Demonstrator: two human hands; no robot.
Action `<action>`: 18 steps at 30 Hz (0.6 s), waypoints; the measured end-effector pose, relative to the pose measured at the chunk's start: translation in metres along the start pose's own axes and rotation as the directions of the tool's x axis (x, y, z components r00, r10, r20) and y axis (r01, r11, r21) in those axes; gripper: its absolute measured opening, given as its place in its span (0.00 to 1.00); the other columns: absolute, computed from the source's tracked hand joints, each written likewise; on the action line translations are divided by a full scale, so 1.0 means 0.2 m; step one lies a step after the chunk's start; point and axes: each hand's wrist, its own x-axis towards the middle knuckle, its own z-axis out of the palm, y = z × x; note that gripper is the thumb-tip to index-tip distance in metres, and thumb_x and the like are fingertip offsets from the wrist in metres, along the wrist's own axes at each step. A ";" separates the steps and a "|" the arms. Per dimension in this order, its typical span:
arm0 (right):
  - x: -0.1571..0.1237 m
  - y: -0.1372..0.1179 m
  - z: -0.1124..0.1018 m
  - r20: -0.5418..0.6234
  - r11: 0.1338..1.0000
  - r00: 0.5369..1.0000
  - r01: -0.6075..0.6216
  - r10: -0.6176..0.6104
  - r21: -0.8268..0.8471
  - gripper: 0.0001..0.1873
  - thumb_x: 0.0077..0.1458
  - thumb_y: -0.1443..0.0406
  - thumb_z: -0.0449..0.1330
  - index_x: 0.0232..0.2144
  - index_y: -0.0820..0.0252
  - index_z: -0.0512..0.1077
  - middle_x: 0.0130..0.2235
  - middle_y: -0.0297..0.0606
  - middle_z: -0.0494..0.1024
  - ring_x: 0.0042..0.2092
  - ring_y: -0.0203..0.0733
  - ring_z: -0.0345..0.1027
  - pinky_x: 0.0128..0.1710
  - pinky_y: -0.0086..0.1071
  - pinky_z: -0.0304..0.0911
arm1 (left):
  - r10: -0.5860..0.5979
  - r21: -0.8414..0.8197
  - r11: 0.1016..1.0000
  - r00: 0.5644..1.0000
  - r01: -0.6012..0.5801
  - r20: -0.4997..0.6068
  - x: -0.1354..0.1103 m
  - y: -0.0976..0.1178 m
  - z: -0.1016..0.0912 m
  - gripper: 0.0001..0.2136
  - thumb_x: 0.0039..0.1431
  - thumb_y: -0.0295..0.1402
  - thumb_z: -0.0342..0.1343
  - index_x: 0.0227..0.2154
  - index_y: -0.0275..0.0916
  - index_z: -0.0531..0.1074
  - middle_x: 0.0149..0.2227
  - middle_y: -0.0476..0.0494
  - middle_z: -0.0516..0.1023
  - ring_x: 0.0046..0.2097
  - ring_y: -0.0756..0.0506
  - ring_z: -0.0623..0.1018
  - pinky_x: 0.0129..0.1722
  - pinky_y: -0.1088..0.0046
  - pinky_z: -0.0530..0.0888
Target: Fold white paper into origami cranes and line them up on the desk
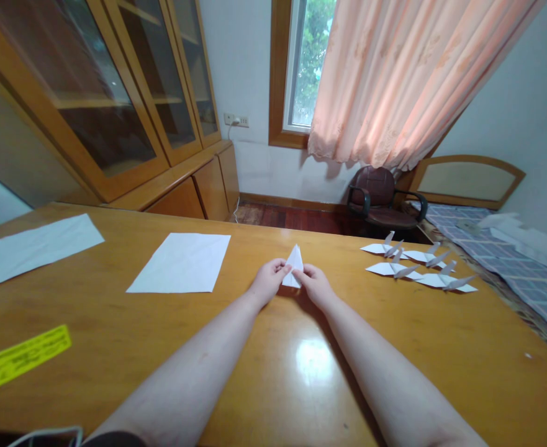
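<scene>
A small folded white paper piece [294, 264], pointed at the top, stands between both my hands over the middle of the wooden table [273, 379]. My left hand [270, 280] pinches its left side with thumb and fingers. On its right side my right hand [316, 284] pinches it too. Several finished folded paper cranes [417, 268] lie on the table to the right of my hands.
A flat white sheet [182, 263] lies left of my hands, and another sheet [31, 248] sits at the far left. A yellow strip [19, 358] lies near the front left edge. Behind the table stand a wooden cabinet [128, 112], a chair [380, 198] and a bed [510, 248].
</scene>
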 end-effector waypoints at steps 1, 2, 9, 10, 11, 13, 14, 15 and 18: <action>0.00 0.00 0.00 0.032 0.999 0.999 -0.026 0.025 0.034 0.19 0.46 0.50 0.60 0.24 0.61 0.72 0.21 0.32 0.71 0.23 0.34 0.61 0.23 0.27 0.56 | 0.000 0.009 1.000 1.000 0.000 0.006 0.00 0.00 0.00 0.13 0.51 0.42 0.56 0.28 0.36 0.70 0.24 0.50 0.74 0.26 0.50 0.72 0.26 0.76 0.67; 0.00 0.00 0.00 0.056 0.997 0.997 -0.047 0.043 0.068 0.19 0.46 0.50 0.61 0.26 0.62 0.73 0.22 0.33 0.73 0.24 0.35 0.62 0.23 0.27 0.57 | 0.000 0.020 1.000 1.000 0.000 0.014 0.00 -0.01 0.00 0.12 0.51 0.42 0.56 0.28 0.36 0.70 0.24 0.50 0.73 0.26 0.50 0.72 0.26 0.76 0.66; 0.01 0.03 -0.01 0.065 0.981 0.996 -0.070 0.059 0.182 0.23 0.46 0.48 0.60 0.21 0.63 0.73 0.23 0.37 0.75 0.25 0.37 0.65 0.27 0.29 0.60 | -0.029 -0.003 1.000 0.997 0.030 0.075 0.00 0.00 0.01 0.13 0.49 0.43 0.58 0.26 0.36 0.71 0.23 0.50 0.73 0.26 0.50 0.72 0.28 0.75 0.66; 0.01 0.03 -0.01 0.052 0.981 0.997 -0.069 0.061 0.180 0.24 0.45 0.47 0.60 0.21 0.63 0.73 0.23 0.37 0.75 0.25 0.37 0.65 0.27 0.30 0.60 | -0.035 -0.019 0.999 0.997 0.037 0.074 0.00 0.00 0.01 0.14 0.48 0.43 0.58 0.27 0.35 0.72 0.24 0.49 0.74 0.27 0.49 0.72 0.28 0.75 0.67; 0.02 0.03 -0.01 0.041 0.982 0.997 -0.068 0.062 0.178 0.24 0.45 0.46 0.60 0.21 0.64 0.73 0.23 0.37 0.76 0.25 0.37 0.65 0.27 0.30 0.60 | -0.039 -0.033 0.999 0.997 0.041 0.073 0.00 -0.01 0.02 0.14 0.48 0.43 0.59 0.29 0.35 0.72 0.25 0.48 0.75 0.28 0.49 0.73 0.29 0.74 0.68; 0.02 0.03 -0.02 0.017 0.982 0.998 -0.067 0.065 0.175 0.25 0.44 0.45 0.60 0.23 0.64 0.74 0.23 0.38 0.76 0.25 0.38 0.66 0.27 0.30 0.60 | -0.037 -0.052 0.998 0.997 0.041 0.072 0.00 -0.01 0.02 0.16 0.47 0.42 0.60 0.34 0.35 0.73 0.27 0.47 0.76 0.29 0.49 0.74 0.30 0.74 0.69; 0.02 0.03 -0.02 0.005 0.983 0.998 -0.069 0.069 0.169 0.25 0.44 0.45 0.60 0.23 0.64 0.73 0.23 0.38 0.76 0.25 0.38 0.65 0.26 0.30 0.60 | -0.036 -0.059 0.997 0.997 0.040 0.074 0.00 -0.01 0.02 0.17 0.47 0.41 0.61 0.37 0.34 0.73 0.27 0.47 0.75 0.29 0.49 0.74 0.30 0.74 0.69; 0.03 0.03 -0.02 -0.007 0.985 0.997 -0.070 0.073 0.160 0.26 0.44 0.45 0.59 0.23 0.64 0.73 0.23 0.37 0.75 0.24 0.38 0.65 0.26 0.30 0.59 | -0.037 -0.067 0.997 0.996 0.043 0.080 0.00 -0.01 0.02 0.19 0.47 0.40 0.61 0.41 0.34 0.72 0.27 0.48 0.75 0.29 0.49 0.74 0.30 0.74 0.69; 0.04 0.04 -0.03 -0.035 0.991 0.997 -0.069 0.074 0.118 0.25 0.45 0.45 0.59 0.22 0.63 0.72 0.21 0.35 0.73 0.23 0.36 0.63 0.24 0.29 0.57 | -0.060 -0.100 0.993 0.992 0.071 0.109 0.00 -0.01 0.02 0.25 0.46 0.37 0.62 0.49 0.34 0.68 0.26 0.50 0.74 0.27 0.50 0.74 0.30 0.74 0.70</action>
